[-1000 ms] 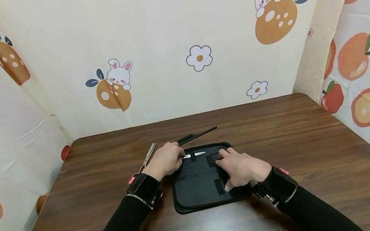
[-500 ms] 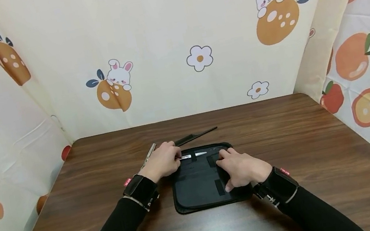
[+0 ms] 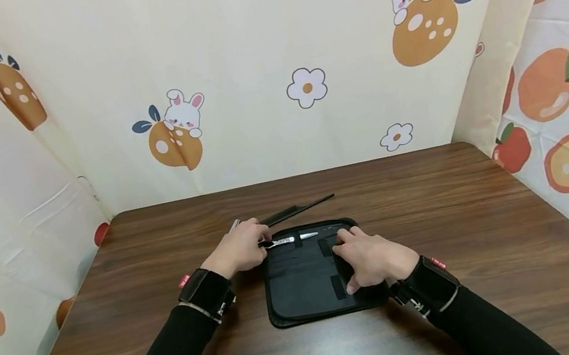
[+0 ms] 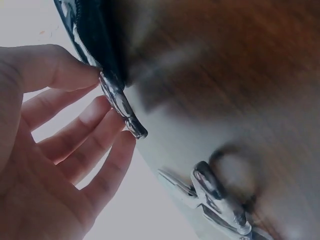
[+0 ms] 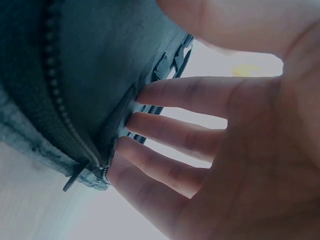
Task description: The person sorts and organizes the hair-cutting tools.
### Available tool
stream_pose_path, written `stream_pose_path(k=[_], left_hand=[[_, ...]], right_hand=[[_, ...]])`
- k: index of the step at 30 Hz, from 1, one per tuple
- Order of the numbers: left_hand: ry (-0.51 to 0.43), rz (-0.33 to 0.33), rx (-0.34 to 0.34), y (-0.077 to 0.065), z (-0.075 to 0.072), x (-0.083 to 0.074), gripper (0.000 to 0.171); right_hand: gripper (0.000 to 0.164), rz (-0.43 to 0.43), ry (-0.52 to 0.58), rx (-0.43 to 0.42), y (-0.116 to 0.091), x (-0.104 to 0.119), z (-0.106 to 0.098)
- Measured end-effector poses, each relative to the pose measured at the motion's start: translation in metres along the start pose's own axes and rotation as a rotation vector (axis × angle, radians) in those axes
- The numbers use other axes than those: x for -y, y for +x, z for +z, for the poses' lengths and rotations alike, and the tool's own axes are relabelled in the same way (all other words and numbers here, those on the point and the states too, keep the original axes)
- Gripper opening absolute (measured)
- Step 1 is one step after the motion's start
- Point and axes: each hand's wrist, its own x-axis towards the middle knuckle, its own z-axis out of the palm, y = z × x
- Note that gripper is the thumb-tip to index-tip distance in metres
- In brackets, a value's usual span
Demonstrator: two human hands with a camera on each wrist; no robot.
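A black zip case (image 3: 304,291) lies unfolded on the table. Silver scissors (image 3: 284,241) lie across its far edge, their blades under a dark strap (image 3: 298,242). My left hand (image 3: 240,247) pinches the handle end of these scissors between thumb and fingers; the left wrist view shows the dark, shiny finger ring (image 4: 119,105) against the fingertips. My right hand (image 3: 369,256) rests on the case's right side, with its fingers extended onto the black lining (image 5: 115,55) in the right wrist view.
Behind the case lies a black tail comb (image 3: 298,208). Another pair of scissors (image 4: 215,200) lies on the table beside my left hand, mostly hidden by it in the head view. A patterned cloth (image 3: 256,144) rises behind the wooden table (image 3: 407,194).
My left hand has shifted to the left, uncovering more of the strapped scissors' handle and covering more of the other pair. The right hand stays where it was on the case.
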Motion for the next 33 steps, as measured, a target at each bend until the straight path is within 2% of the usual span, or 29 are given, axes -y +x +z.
stream_pose_path(k=[9, 20, 33], left_hand=[[-0.055, -0.003, 0.025, 0.0002, -0.0009, 0.0017, 0.020], [-0.092, 0.075, -0.030, 0.0013, 0.0033, 0.0012, 0.019], [-0.060, 0.086, -0.054, 0.0031, 0.0078, -0.0018, 0.016]], right_hand=[[0.069, 0.001, 0.006, -0.003, -0.0009, 0.0014, 0.0007], [0.070, 0.006, 0.002, -0.003, -0.0016, 0.0019, 0.0019], [0.071, -0.002, -0.007, -0.003, 0.0007, 0.0011, 0.0023]])
